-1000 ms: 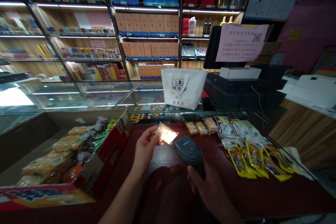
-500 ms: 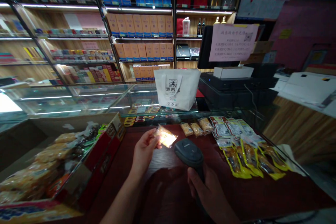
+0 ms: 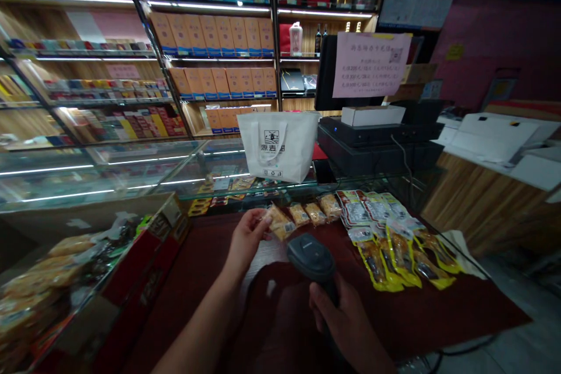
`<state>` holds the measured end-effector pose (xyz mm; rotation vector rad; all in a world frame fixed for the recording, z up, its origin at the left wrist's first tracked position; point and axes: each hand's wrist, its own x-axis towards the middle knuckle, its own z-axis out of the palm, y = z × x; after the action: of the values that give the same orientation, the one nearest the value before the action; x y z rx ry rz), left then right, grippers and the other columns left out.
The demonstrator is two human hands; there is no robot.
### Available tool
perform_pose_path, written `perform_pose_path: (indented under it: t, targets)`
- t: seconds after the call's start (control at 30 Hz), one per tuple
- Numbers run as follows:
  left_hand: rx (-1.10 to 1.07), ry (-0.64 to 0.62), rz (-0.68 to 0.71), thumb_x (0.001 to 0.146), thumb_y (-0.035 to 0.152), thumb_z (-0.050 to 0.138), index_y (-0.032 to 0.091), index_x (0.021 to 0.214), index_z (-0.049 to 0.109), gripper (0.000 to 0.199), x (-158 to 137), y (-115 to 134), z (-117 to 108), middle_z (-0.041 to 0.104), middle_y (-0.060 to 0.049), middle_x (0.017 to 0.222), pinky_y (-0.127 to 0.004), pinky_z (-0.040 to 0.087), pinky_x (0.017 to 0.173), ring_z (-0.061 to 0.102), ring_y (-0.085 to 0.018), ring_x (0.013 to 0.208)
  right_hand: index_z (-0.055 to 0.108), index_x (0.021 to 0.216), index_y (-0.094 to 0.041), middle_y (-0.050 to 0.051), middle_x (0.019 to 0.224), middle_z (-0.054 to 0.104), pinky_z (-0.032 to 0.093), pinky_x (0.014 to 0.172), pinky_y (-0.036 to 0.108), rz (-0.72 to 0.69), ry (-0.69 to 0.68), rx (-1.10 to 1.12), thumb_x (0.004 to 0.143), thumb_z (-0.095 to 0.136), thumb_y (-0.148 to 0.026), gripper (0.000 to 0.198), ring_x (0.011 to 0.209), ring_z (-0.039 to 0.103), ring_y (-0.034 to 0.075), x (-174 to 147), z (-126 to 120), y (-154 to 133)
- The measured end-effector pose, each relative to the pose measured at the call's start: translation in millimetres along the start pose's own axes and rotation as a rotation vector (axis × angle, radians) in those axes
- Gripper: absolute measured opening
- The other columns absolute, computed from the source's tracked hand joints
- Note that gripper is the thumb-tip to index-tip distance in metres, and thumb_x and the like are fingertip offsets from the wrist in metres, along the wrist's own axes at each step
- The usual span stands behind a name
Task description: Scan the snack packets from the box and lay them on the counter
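Note:
Between the thumb and fingers of my left hand (image 3: pixel 250 239) is a clear-wrapped snack packet (image 3: pixel 279 222), golden inside, held just above the dark red tabletop (image 3: pixel 197 280). My right hand (image 3: pixel 335 310) is closed around the handle of a dark grey barcode scanner (image 3: pixel 312 257), its head close to the packet. Beyond the packet, a short row of similar wrapped snacks (image 3: pixel 314 214) lies on the table. To their right are several yellow-edged vacuum packs (image 3: pixel 397 254) and, behind these, silvery printed packs (image 3: pixel 357 210).
At the left stands an open carton (image 3: pixel 151 251) with many packets (image 3: pixel 52 272). A white paper-like tote bag (image 3: pixel 280 149) stands on the glass counter (image 3: pixel 210 166). Right of it are a monitor with a pink notice (image 3: pixel 370 64) and a black cash drawer (image 3: pixel 377 149). Stocked shelves (image 3: pixel 219 59) line the back.
The bright light on the held packet is gone. My left hand has brought it nearer the row of snacks. The view has swung slightly right; the scanner stays in my right hand.

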<state>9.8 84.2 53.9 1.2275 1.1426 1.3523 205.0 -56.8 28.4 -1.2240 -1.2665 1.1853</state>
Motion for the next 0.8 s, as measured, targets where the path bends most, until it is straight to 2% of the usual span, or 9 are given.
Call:
perform_pose_path:
  t: [0.17, 0.3, 0.37, 0.43, 0.5, 0.57, 0.7, 0.8]
  targets:
    - [0.035, -0.167, -0.185, 0.073, 0.044, 0.083, 0.015, 0.091, 0.062, 0.04, 51.3, -19.2, 47.0, 0.066, 0.0, 0.073, -0.022, 0.051, 0.055, 0.062, -0.012, 0.062, 0.055, 0.078, -0.02, -0.005, 0.051, 0.053, 0.038, 0.046, 0.023, 0.008, 0.044, 0.015, 0.088, 0.055, -0.072, 0.053, 0.044, 0.05, 0.012, -1.7, -9.7, 9.5]
    - [0.115, -0.249, -0.295, 0.086, 0.033, 0.075, 0.013, 0.087, 0.062, 0.024, 95.7, -32.9, 82.6, 0.061, 0.002, 0.068, -0.023, 0.051, 0.055, 0.058, -0.009, 0.055, 0.055, 0.078, -0.02, -0.005, 0.053, 0.054, 0.038, 0.047, 0.023, 0.062, 0.065, 0.03, 0.086, 0.056, -0.075, 0.055, 0.045, 0.051, 0.012, -4.2, -16.7, 15.7]
    - [0.183, -0.282, -0.348, 0.093, 0.03, 0.068, 0.012, 0.096, 0.064, 0.019, 115.0, -36.9, 94.6, 0.064, 0.0, 0.078, -0.024, 0.053, 0.058, 0.06, -0.01, 0.061, 0.055, 0.078, -0.02, -0.005, 0.052, 0.053, 0.038, 0.047, 0.023, 0.068, 0.094, 0.035, 0.086, 0.056, -0.075, 0.056, 0.044, 0.051, 0.012, -6.4, -18.1, 14.5]
    - [0.254, -0.323, -0.393, 0.096, 0.032, 0.063, 0.013, 0.11, 0.064, 0.023, 129.7, -39.6, 103.5, 0.068, -0.005, 0.096, -0.03, 0.058, 0.066, 0.066, -0.014, 0.075, 0.055, 0.077, -0.02, -0.005, 0.052, 0.052, 0.038, 0.047, 0.023, 0.066, 0.127, 0.039, 0.085, 0.056, -0.077, 0.057, 0.043, 0.05, 0.012, -8.8, -18.2, 11.0]
    - [0.32, -0.361, -0.42, 0.096, 0.034, 0.062, 0.015, 0.12, 0.062, 0.031, 139.3, -42.1, 110.9, 0.067, -0.008, 0.114, -0.037, 0.059, 0.077, 0.067, -0.019, 0.092, 0.056, 0.077, -0.02, -0.005, 0.053, 0.052, 0.038, 0.047, 0.024, 0.075, 0.16, 0.028, 0.083, 0.056, -0.079, 0.059, 0.043, 0.05, 0.012, -10.4, -17.8, 7.5]
    - [0.385, -0.386, -0.43, 0.096, 0.034, 0.063, 0.016, 0.125, 0.061, 0.035, 144.1, -44.9, 117.2, 0.065, -0.01, 0.122, -0.042, 0.058, 0.084, 0.066, -0.022, 0.101, 0.056, 0.075, -0.02, -0.005, 0.052, 0.051, 0.039, 0.048, 0.024, 0.094, 0.18, 0.016, 0.08, 0.056, -0.082, 0.062, 0.044, 0.051, 0.013, -11.1, -17.8, 6.0]
    - [0.524, -0.387, -0.387, 0.096, 0.035, 0.063, 0.016, 0.126, 0.061, 0.036, 145.7, -50.1, 124.3, 0.064, -0.01, 0.125, -0.044, 0.057, 0.088, 0.066, -0.023, 0.105, 0.057, 0.075, -0.02, -0.005, 0.052, 0.053, 0.04, 0.049, 0.024, 0.096, 0.188, 0.015, 0.081, 0.057, -0.08, 0.061, 0.045, 0.051, 0.013, -11.0, -18.5, 8.1]
    - [0.62, -0.344, -0.287, 0.095, 0.035, 0.063, 0.016, 0.125, 0.062, 0.035, 143.3, -50.3, 122.0, 0.064, -0.01, 0.125, -0.045, 0.057, 0.089, 0.065, -0.024, 0.106, 0.058, 0.076, -0.019, -0.005, 0.051, 0.053, 0.039, 0.049, 0.025, 0.093, 0.17, 0.013, 0.082, 0.057, -0.078, 0.06, 0.044, 0.051, 0.013, -11.1, -18.5, 8.6]
